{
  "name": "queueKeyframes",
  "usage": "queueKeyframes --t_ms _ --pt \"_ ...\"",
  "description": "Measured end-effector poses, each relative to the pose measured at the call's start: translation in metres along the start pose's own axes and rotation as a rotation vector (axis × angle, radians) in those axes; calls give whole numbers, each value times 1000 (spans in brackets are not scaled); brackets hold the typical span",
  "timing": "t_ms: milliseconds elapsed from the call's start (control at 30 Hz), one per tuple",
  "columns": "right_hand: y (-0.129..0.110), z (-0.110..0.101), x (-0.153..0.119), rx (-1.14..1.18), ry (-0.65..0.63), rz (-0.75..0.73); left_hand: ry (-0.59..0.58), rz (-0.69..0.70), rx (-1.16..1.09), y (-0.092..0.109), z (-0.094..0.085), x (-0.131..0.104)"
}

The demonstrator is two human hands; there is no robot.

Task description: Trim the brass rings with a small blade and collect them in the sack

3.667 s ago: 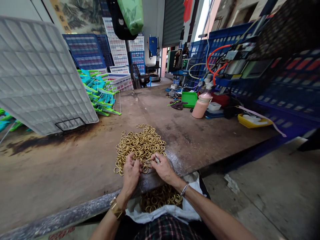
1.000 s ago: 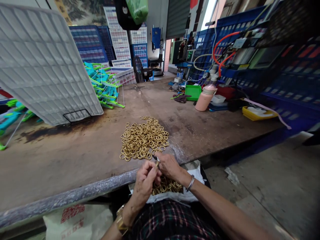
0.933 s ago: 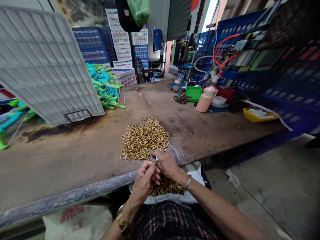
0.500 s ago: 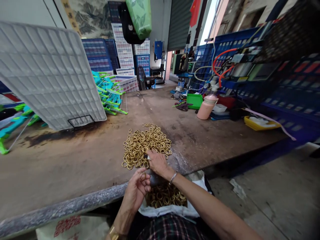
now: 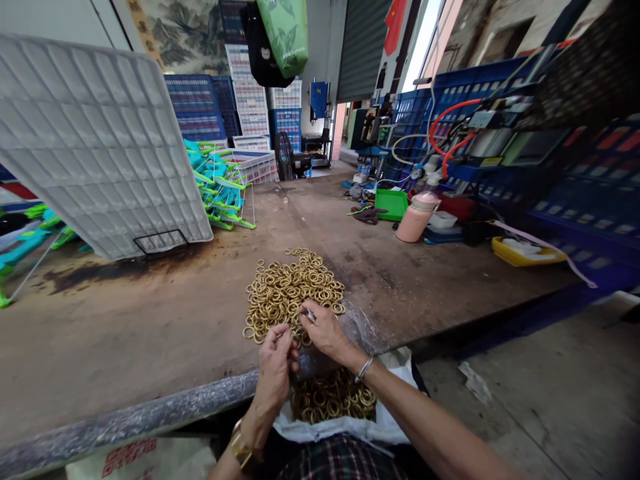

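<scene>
A heap of gold-coloured rings (image 5: 287, 287) lies on the worktable near its front edge. My left hand (image 5: 275, 363) is at the heap's near side, thumb and fingers pinched together; what they hold is too small to make out. Close beside it, my right hand (image 5: 327, 330) is closed over the heap's right side. It grips a small tool (image 5: 309, 315) with a dark end and a pale metallic part, mostly covered by the fingers. Below the table edge, an open white sack (image 5: 395, 420) holds more rings (image 5: 333, 399).
The brown worktable (image 5: 165, 327) has a plastic-wrapped front edge. On the left a grey ribbed panel (image 5: 110, 147) stands before green and turquoise plastic pieces (image 5: 217, 187). To the right are a pink bottle (image 5: 416, 219), a green tray (image 5: 391, 204) and a yellow dish (image 5: 527, 252).
My left hand has moved up toward the heap, its fingers drawing together. My right hand has shifted slightly right and turned, so more of the small tool shows.
</scene>
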State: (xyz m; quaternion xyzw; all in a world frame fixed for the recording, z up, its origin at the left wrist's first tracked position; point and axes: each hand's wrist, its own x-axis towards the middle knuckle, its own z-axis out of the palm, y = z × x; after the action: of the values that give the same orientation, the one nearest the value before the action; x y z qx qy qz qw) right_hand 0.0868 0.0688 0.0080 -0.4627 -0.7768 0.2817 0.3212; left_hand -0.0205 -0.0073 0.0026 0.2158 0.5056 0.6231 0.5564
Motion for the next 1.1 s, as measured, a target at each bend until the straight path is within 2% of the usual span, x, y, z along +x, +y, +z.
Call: queueKeyframes --t_ms 200,333,400,467,533,633,700,1100 --pt "-5 -6 -12 332 -12 69 -4 101 232 -1 3 3" --pt "-7 -15 -17 375 -112 99 -14 227 387 2 3 0" --pt "-9 -18 -18 361 -130 98 -12 313 478 3 4 -3" --pt "-11 -19 -19 342 -120 106 -25 340 525 5 5 -5" --pt "-12 -19 -20 318 -99 127 -62 253 491 6 7 -7" --pt "-15 -20 -22 282 -94 148 -154 41 358 6 8 -10" --pt "-17 -22 -23 287 -111 156 -191 -27 278 5 8 -10" --pt "-13 -24 -27 409 -131 162 -237 -90 17 5 10 -16"
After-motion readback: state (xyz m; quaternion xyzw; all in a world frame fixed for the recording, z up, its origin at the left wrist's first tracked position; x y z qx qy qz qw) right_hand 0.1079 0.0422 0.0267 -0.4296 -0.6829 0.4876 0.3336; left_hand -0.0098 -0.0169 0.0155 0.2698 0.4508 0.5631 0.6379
